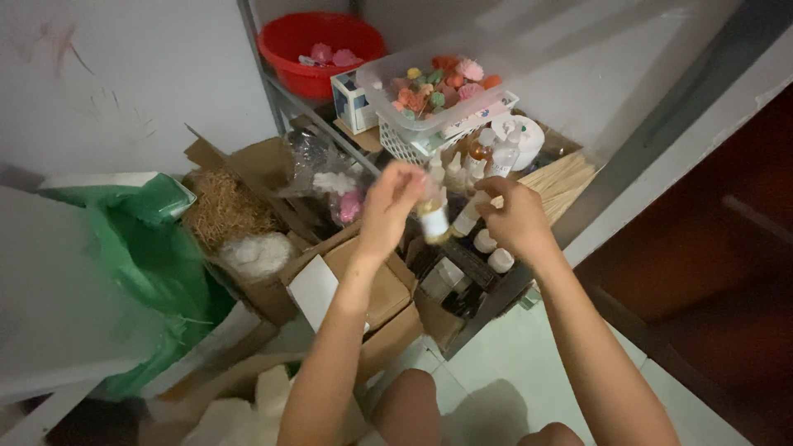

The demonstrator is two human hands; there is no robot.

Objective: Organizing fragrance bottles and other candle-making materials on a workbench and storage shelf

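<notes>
In the head view, at the centre of the frame, I see my left hand (388, 206) pinching a small bottle (434, 221) with a pale label, blurred. My right hand (516, 216) is closed around a second small white bottle (467, 218) just beside it. Both hang over a dark box of bottles (483, 256). Above sit a clear tub (429, 91) of coloured pieces and a red basin (318, 49); at the left, cardboard boxes (363, 289) and a green bag (157, 248)
</notes>
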